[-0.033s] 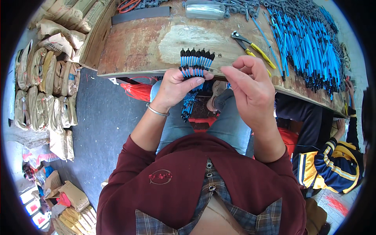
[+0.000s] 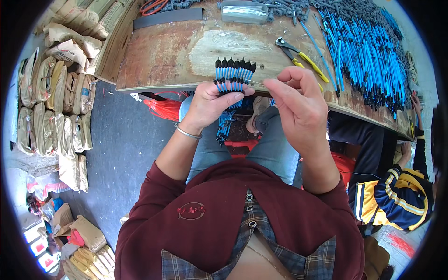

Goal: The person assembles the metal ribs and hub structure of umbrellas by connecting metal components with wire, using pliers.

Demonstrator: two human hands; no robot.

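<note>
My left hand (image 2: 214, 100) is closed around a bundle of thin blue rods with black ends (image 2: 234, 72), held fanned in a row just over the table's near edge. Its thumb lies across the lower part of the row. To the right, my right hand (image 2: 301, 105) pinches a thin, pale wire-like piece (image 2: 255, 83) between thumb and forefinger. That piece reaches toward the right side of the bundle; whether it touches the rods I cannot tell. More blue and black pieces (image 2: 225, 126) hang below my left hand, above my lap.
On the wooden table (image 2: 158, 60) lie yellow-handled pliers (image 2: 305, 60), a clear tray of thin pins (image 2: 243, 11), a dark flat strip (image 2: 168, 17) and a large heap of blue rods (image 2: 368, 60). Paper sacks (image 2: 51, 107) stand at left. A co-worker's sleeve (image 2: 394, 186) shows at right.
</note>
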